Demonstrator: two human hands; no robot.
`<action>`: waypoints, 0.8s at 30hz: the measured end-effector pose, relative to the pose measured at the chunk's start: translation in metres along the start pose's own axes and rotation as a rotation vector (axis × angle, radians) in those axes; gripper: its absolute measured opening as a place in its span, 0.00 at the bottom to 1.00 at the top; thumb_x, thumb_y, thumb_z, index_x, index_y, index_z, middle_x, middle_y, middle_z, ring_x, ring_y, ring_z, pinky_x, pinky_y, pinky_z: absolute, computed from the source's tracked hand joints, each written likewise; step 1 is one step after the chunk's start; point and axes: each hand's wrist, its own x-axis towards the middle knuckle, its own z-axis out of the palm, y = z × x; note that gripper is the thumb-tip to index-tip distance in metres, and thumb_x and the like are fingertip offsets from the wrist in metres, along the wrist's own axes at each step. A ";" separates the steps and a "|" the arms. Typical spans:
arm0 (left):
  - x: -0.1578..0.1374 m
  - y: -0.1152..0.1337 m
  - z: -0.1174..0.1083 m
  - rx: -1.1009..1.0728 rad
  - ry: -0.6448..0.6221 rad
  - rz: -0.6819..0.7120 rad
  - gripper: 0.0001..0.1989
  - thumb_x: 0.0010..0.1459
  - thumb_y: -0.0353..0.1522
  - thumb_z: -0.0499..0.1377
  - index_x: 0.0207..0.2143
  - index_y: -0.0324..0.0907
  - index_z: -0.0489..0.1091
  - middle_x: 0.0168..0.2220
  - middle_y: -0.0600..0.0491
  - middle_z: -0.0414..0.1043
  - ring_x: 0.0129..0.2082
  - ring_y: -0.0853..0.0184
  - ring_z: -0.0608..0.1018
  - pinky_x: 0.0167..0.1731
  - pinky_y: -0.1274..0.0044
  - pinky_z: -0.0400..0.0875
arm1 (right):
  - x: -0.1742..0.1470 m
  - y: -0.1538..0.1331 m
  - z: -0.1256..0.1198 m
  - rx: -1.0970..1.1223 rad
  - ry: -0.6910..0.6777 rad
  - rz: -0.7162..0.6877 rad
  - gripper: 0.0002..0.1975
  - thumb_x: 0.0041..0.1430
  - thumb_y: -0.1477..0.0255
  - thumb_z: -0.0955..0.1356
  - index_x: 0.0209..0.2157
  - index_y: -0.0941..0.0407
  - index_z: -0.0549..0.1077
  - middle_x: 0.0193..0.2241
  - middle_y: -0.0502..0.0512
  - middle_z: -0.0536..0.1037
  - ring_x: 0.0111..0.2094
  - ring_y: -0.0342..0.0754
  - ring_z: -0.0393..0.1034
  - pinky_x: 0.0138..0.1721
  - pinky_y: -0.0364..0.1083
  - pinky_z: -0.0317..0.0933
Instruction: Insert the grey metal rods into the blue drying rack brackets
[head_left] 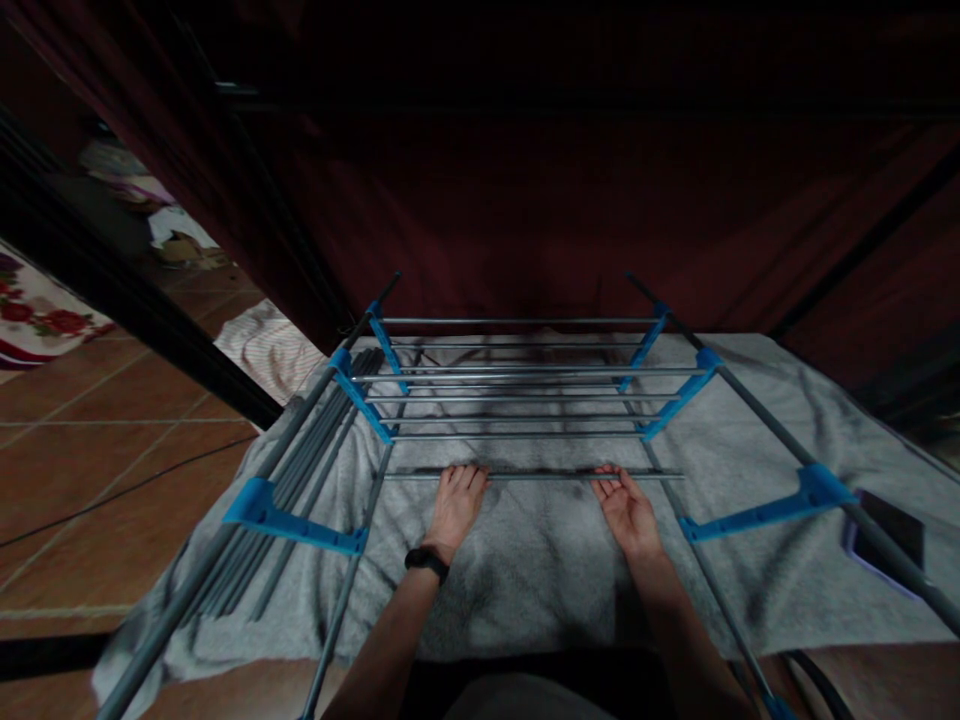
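Note:
A thin grey metal rod (540, 476) lies crosswise in front of me, between the two sides of a grey tube rack. My left hand (459, 500), with a black band on its wrist, is closed over the rod left of its middle. Farther right, my right hand (624, 505) grips the same rod from below, palm partly turned up. Blue plastic brackets (300, 525) join the rack's long tubes (772, 425) on both sides. Beyond my hands, several crossbars (517, 398) span the far brackets. The near right bracket (765, 508) has no bar in it.
Several loose grey tubes (300, 480) lie in a bundle at the left on a grey blanket (525, 580). A phone (889, 540) rests under the right tube. Dark red curtains (510, 220) hang behind. Tiled floor (97, 470) with a thin cable shows at left.

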 end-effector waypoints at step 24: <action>0.001 -0.006 0.001 -0.035 0.105 0.022 0.14 0.70 0.38 0.51 0.46 0.41 0.72 0.39 0.47 0.77 0.41 0.57 0.75 0.44 0.66 0.64 | -0.001 0.005 0.002 -0.010 -0.048 -0.040 0.08 0.53 0.69 0.75 0.36 0.46 0.78 0.39 0.48 0.83 0.46 0.46 0.77 0.53 0.48 0.70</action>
